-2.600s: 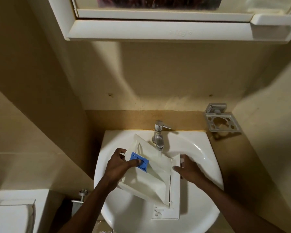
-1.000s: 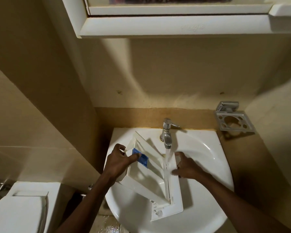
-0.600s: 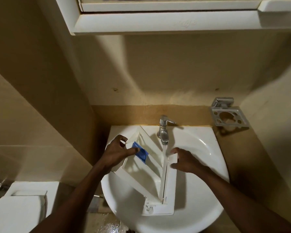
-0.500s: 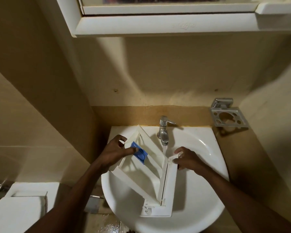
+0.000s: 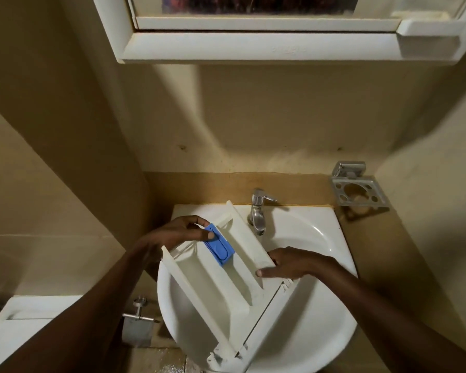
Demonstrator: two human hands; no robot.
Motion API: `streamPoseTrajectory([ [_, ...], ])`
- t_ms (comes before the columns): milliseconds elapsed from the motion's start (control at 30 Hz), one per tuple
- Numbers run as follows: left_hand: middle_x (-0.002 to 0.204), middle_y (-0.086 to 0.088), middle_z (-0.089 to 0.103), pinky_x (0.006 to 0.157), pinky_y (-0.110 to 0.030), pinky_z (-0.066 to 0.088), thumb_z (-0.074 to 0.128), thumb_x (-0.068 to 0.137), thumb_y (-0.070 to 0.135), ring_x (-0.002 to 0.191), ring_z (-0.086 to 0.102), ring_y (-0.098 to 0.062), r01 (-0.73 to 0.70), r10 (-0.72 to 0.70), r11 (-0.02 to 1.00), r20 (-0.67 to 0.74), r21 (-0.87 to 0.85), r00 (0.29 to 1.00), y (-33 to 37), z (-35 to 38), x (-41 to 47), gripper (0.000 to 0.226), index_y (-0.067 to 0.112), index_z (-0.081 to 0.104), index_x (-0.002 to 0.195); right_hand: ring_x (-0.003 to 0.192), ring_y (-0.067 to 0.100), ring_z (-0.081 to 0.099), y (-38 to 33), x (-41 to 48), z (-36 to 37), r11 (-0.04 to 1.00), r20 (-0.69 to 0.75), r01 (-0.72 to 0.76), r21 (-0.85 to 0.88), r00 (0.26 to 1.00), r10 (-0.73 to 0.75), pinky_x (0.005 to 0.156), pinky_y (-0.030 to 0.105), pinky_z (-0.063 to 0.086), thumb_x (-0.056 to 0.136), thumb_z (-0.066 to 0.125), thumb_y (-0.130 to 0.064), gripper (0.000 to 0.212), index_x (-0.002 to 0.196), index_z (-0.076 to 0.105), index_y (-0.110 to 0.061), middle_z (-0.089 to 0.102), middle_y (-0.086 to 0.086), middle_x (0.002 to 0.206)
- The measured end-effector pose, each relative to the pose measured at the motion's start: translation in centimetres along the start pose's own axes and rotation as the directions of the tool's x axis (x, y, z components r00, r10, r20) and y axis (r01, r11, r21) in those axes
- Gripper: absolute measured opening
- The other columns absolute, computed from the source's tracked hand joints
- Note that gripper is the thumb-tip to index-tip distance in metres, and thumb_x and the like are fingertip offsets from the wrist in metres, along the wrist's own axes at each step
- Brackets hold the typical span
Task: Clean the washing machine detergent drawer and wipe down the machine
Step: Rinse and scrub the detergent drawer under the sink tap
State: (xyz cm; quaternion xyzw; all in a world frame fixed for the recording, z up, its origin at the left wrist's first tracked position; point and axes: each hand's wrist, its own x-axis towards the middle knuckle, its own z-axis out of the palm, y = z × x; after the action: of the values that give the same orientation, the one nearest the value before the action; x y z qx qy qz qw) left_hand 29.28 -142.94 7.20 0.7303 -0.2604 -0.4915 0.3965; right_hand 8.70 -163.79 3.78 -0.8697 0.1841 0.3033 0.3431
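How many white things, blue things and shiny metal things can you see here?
White: 4 (sink, drawer, cabinet, toilet tank)
Blue: 1 (insert in the drawer)
Shiny metal: 3 (tap, toothbrush holder, valve)
Total: 8

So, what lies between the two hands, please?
In the head view, the detergent drawer with its blue insert lies between left hand and right hand.

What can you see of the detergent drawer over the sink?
The detergent drawer is long white plastic, open-topped, split by lengthwise dividers, a blue insert near its far end, front panel nearest the camera. It slants across the sink, far end beside the tap. The left hand grips that end; the right hand holds its right wall.
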Motion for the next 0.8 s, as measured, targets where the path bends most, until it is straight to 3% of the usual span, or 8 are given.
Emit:
streamPoseTrajectory([
  [67, 0.084, 0.007, 0.076, 0.078, -0.013, 0.051, 0.093, 0.052, 0.043, 0.088, 0.070, -0.004, 0.002, -0.002, 1.000, 0.051, 0.006, 0.999, 0.3, -0.2, -0.1, 0.074, 0.015, 0.065, 0.114, 0.097, 0.010, 0.058, -0.7, -0.4, -0.2, 1.000, -0.003, 0.022, -0.003, 1.000, -0.022, 0.088, 0.026, 0.045, 0.086, 0.054, -0.062, 0.051, 0.129, 0.051, -0.036, 0.063, -0.009, 0.117],
  [133, 0.099, 0.001, 0.076, 0.095, -0.023, 0.048, 0.093, 0.046, 0.052, 0.103, 0.069, -0.010, 0.023, -0.026, 0.999, 0.075, 0.042, 0.997, 0.4, -0.1, 0.2, 0.083, 0.016, 0.067, 0.116, 0.104, 0.008, 0.056, -1.5, -0.5, 0.0, 0.986, -0.044, 0.065, 0.150, 0.997, -0.059, 0.091, 0.023, 0.042, 0.091, 0.052, -0.055, 0.046, 0.132, 0.050, -0.033, 0.060, -0.012, 0.121],
  [200, 0.115, -0.001, 0.073, 0.101, -0.024, 0.044, 0.089, 0.059, 0.048, 0.116, 0.064, -0.012, 0.030, -0.034, 0.998, 0.078, 0.047, 0.996, 0.6, 0.1, 0.1, 0.069, 0.017, 0.068, 0.117, 0.105, 0.008, 0.057, -2.3, -0.5, 0.3, 0.953, -0.114, 0.083, 0.291, 0.992, -0.052, 0.094, 0.025, 0.044, 0.094, 0.050, -0.050, 0.041, 0.130, 0.052, -0.030, 0.060, -0.015, 0.118],
  [267, 0.121, 0.002, 0.071, 0.092, -0.016, 0.045, 0.081, 0.076, 0.041, 0.115, 0.063, -0.006, 0.039, -0.038, 0.999, 0.025, -0.031, 0.999, 0.2, -0.1, -0.2, 0.051, 0.018, 0.068, 0.120, 0.107, 0.011, 0.060, -2.1, 0.0, 0.5, 0.918, -0.138, 0.061, 0.392, 0.990, -0.007, 0.101, 0.033, 0.045, 0.094, 0.052, -0.047, 0.039, 0.128, 0.055, -0.029, 0.063, -0.010, 0.121],
  [400, 0.107, -0.006, 0.072, 0.077, -0.035, 0.051, 0.065, 0.075, 0.060, 0.093, 0.066, -0.021, 0.140, -0.199, 0.917, -0.124, -0.375, 0.972, -2.2, 0.2, -1.4, 0.059, 0.021, 0.065, 0.119, 0.108, 0.018, 0.061, -1.8, 0.7, 0.8, 0.854, -0.028, -0.043, 0.518, 0.997, 0.068, 0.099, 0.039, 0.048, 0.093, 0.058, -0.040, 0.035, 0.123, 0.054, -0.022, 0.065, -0.001, 0.119],
  [567, 0.103, -0.013, 0.069, 0.066, -0.039, 0.058, 0.050, 0.077, 0.076, 0.086, 0.068, -0.029, 0.161, -0.341, 0.767, -0.183, -0.621, 0.922, -5.2, 1.5, -2.3, 0.074, 0.012, 0.059, 0.114, 0.085, 0.007, 0.061, -1.2, 1.4, 2.9, 0.785, 0.068, -0.125, 0.606, 0.992, 0.106, 0.066, 0.019, 0.051, 0.097, 0.056, -0.026, 0.030, 0.125, 0.051, -0.016, 0.062, -0.008, 0.097],
  [733, 0.113, -0.018, 0.069, 0.089, -0.044, 0.058, 0.076, 0.068, 0.066, 0.094, 0.067, -0.030, 0.161, -0.301, 0.797, -0.152, -0.583, 0.942, -5.2, 3.9, -2.0, 0.081, 0.009, 0.062, 0.124, 0.080, 0.010, 0.064, 0.6, 1.1, 4.8, 0.724, 0.131, -0.222, 0.653, 0.975, 0.180, 0.062, 0.022, 0.053, 0.095, 0.058, -0.020, 0.041, 0.132, 0.050, -0.004, 0.066, -0.002, 0.096],
  [800, 0.117, -0.016, 0.070, 0.081, -0.039, 0.059, 0.083, 0.065, 0.059, 0.094, 0.068, -0.025, 0.148, -0.274, 0.795, -0.131, -0.588, 0.953, -4.9, 5.0, -1.5, 0.094, 0.011, 0.049, 0.139, 0.085, 0.010, 0.059, 1.0, 0.4, 4.6, 0.705, 0.087, -0.215, 0.676, 0.973, 0.213, 0.058, 0.016, 0.047, 0.097, 0.056, -0.018, 0.042, 0.133, 0.044, 0.000, 0.063, -0.001, 0.106],
])
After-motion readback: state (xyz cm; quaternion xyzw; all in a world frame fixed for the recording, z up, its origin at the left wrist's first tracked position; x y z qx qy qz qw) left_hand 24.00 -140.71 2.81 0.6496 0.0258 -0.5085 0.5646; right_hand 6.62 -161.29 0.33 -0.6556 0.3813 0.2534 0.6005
